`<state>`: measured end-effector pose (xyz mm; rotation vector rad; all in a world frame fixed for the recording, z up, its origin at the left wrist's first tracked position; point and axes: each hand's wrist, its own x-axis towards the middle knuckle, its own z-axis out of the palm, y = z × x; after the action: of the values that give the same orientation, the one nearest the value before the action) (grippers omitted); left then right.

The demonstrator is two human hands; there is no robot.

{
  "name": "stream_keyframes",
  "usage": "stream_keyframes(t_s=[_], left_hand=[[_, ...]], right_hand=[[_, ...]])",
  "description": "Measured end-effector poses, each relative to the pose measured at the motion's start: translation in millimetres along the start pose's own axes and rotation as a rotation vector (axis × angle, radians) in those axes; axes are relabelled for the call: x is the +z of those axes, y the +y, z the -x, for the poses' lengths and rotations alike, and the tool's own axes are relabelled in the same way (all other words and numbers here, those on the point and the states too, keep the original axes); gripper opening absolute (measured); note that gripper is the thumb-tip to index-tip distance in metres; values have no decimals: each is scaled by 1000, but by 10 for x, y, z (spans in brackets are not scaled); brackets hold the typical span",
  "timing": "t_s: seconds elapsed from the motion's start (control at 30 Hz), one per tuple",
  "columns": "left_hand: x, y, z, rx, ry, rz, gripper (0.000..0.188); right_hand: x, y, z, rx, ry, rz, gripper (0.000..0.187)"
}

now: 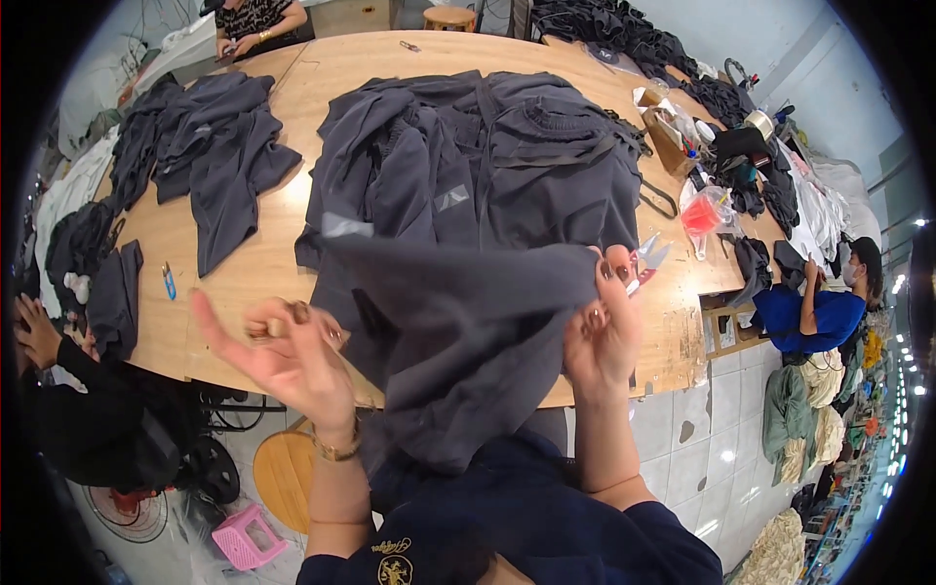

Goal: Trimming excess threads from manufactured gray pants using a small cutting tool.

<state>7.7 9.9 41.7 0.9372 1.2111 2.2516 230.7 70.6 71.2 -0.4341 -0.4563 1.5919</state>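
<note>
A dark grey garment [458,322] hangs between my hands over the table's near edge, its lower part falling toward my lap. My right hand [606,336] pinches its upper right corner between thumb and fingers. Beside the garment's left edge, my left hand [297,366] is open, index finger stretched out and the others loosely bent, slightly blurred. Red-handled scissors [648,263] show just behind my right hand; whether they touch it I cannot tell. Beyond, a heap of dark grey garments [556,166] lies on the wooden table [341,57].
More dark garments [229,132] lie on the left, near small blue-handled snips [169,281]. At the right are a bag with red drink [702,213] and a cardboard box [668,136]. Co-workers sit at the far left, left and right. A round wooden stool [285,478] stands below my left arm.
</note>
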Motion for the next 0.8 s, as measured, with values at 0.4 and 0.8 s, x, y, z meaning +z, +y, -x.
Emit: stream_keyframes(t_s=[0.4,0.8], left_hand=[[-44,-606,1086,5,-915,-807,22],[-77,-326,939,-880,-1203,-279,16]], right_hand=[[-1522,273,128,-212,317,934,25],[-1354,529,-121,-590,-408,1775,38]])
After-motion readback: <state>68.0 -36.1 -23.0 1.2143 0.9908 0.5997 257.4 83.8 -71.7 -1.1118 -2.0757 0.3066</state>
